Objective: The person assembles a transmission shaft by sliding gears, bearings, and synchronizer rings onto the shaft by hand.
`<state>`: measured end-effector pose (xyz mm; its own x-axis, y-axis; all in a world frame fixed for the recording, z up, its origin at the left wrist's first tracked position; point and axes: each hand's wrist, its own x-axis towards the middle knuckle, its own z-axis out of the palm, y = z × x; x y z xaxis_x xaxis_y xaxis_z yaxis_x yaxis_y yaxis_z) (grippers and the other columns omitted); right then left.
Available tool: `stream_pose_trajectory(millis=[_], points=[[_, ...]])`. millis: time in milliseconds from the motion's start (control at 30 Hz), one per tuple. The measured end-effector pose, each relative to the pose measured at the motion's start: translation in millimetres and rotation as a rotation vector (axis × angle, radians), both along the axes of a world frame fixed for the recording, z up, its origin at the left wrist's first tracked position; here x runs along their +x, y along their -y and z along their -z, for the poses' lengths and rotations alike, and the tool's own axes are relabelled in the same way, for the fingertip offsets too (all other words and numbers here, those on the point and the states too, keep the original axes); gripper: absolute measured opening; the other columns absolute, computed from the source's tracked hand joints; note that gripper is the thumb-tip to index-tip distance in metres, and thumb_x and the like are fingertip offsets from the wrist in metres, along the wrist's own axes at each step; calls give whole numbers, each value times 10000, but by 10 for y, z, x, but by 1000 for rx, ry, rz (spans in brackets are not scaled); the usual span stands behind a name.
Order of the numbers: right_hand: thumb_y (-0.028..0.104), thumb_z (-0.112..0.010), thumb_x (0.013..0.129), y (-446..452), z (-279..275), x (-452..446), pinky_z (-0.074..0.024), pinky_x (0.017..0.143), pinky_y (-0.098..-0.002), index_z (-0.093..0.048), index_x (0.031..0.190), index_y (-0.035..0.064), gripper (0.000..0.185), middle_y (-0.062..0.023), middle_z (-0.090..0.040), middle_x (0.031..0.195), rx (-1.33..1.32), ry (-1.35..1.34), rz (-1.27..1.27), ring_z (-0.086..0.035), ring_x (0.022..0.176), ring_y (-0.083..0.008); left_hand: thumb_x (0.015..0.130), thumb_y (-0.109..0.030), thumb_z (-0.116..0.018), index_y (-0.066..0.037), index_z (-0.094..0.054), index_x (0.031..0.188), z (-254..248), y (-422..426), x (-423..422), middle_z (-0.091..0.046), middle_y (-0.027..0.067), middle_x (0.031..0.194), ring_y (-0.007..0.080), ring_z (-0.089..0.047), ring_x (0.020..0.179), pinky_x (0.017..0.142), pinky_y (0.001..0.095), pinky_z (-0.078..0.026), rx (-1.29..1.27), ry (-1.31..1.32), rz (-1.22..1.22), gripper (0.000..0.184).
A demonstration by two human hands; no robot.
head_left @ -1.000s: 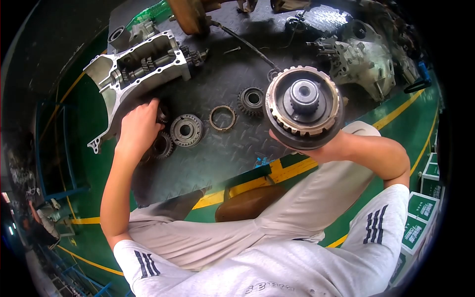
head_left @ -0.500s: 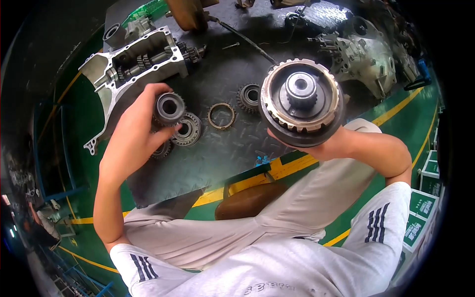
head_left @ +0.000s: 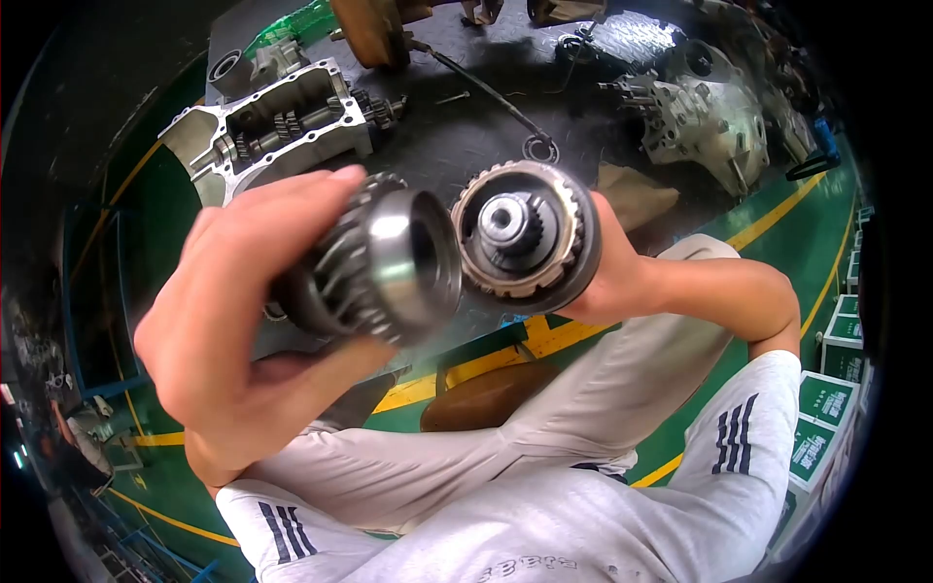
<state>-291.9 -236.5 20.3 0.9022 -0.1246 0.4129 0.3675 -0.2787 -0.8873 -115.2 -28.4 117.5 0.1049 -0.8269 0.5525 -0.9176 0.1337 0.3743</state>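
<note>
My left hand [head_left: 238, 257] is curled around a helical gear [head_left: 398, 257] with a smooth, shiny collar, raised close to the camera and somewhat blurred. Its open bore faces right. Beside it, my right hand [head_left: 612, 262] grips a gear shaft assembly [head_left: 505, 223] from behind, with the splined shaft end pointing up at me. A bronze-coloured toothed synchronizer ring [head_left: 470, 267] encircles that shaft. Gear and shaft assembly appear side by side; I cannot tell whether they touch. The left hand and gear hide much of the table's near part.
An open gearbox housing [head_left: 335, 136] with gear shafts inside lies at the table's [head_left: 428, 131] left. Another metal housing [head_left: 705, 126] stands right. Between them are a rod [head_left: 486, 85] and a small bolt [head_left: 453, 98]. A brown stool [head_left: 491, 394] is below the table edge.
My left hand has lifted the gear from the table area, bringing it nearer the camera and to the right. The shaft assembly in my right hand has shifted left and slightly down.
</note>
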Motion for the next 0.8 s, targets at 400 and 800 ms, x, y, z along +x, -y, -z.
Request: stream_pose_trajectory(millis=[400,800], points=[[18,-860,789,-237,-31,46,-579,842,-335,-597,1282,4,560,-149,-751,1038,2,-156,-63,-729,913,-196,709,-286,-764,-36,-741,1169,-284,-4,-122,-671,129,1043,295,-610,815,753,406,-435,224,564,14,524],[-19,-815,752,-260,-17,78,-592,774,-417,-561,1281,16,588,-216,-745,983,-42,-284,-122,-746,926,-406,664,-274,-794,-1,-702,1183,-349,-95,-270,-667,136,1058,289,-628,819,747,400,-437,401,558,1,593]])
